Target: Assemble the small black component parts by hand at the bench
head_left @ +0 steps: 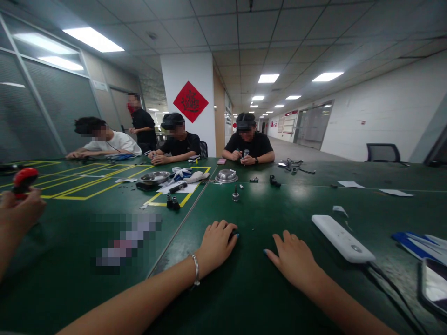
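My left hand (pixel 217 244), with a silver bracelet at its wrist, rests palm down on the green table (pixel 244 298). Its fingers curl over a small dark object (pixel 233 233), mostly hidden beneath them. To the right, my right hand (pixel 292 256) lies on the tabletop with its thumb and fingers apart and nothing in it. Beyond both hands stands a small metal part with a dark pointed tip (pixel 235 195). A round metal dish (pixel 226 176) sits farther back.
A white power strip (pixel 342 238) and a phone (pixel 435 284) lie at right. Another person's hand (pixel 21 211) holds a red object (pixel 25 179) at far left. People sit across the table. Gloves (pixel 185 173) and black parts (pixel 172 202) lie left of centre.
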The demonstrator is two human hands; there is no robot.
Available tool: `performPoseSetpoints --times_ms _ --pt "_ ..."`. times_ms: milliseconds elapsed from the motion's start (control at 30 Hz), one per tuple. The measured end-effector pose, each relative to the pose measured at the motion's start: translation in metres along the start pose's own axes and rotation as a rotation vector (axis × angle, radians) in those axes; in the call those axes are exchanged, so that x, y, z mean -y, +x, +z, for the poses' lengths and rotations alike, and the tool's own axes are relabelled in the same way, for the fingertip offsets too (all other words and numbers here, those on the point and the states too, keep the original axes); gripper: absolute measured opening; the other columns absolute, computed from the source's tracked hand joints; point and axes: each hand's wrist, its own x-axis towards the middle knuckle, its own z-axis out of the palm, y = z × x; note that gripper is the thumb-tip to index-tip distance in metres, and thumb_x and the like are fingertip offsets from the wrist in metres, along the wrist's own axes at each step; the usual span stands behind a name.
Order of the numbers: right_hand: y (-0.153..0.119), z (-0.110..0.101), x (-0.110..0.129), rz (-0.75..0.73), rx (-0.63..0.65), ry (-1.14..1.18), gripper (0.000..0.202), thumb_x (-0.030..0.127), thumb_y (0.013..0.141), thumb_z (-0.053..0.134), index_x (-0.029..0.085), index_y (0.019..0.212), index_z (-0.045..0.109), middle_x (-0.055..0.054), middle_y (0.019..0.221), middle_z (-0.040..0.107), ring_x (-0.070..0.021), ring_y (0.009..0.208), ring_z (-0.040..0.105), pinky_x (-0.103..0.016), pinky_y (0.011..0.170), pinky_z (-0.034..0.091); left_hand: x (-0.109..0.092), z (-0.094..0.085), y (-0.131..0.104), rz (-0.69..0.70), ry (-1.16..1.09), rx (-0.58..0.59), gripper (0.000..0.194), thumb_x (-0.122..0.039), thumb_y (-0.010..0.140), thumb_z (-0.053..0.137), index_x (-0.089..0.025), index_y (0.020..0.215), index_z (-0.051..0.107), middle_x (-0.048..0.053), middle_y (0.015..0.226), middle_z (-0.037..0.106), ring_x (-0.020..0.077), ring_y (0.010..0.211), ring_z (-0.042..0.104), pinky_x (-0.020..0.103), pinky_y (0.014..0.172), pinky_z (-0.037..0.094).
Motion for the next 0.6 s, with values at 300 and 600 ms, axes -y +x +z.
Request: performPoseSetpoints --times_ms 300,600 --pt "-0.001 -0.009 0.002 -0.142 0.104 0.290 0.030 0.014 0.091 0.049 0.013 0.121 0.054 -0.012 0.107 0.057 -0.0231 0.097 0.057 -0.033 0.084 0.044 -0.002 0.000 0.000 0.053 -0.318 0.012 0.024 -0.019 0.078 0.054 -0.022 0.101 0.049 0.003 0.104 0.056 0.0177 0.093 0.055 0.030 0.080 0.045" --pt "0.013 0.009 0.011 -0.306 -0.174 0.627 0.019 0.012 0.083 0.055 0.017 0.099 0.061 -0.003 0.086 0.054 -0.0163 0.074 0.055 -0.026 0.068 0.044 -0.016 0.007 -0.005 0.181 -0.591 0.125 0.051 -0.015 0.072 0.061 -0.024 0.119 0.043 0.003 0.106 0.061 0.0195 0.101 0.056 0.033 0.090 0.042"
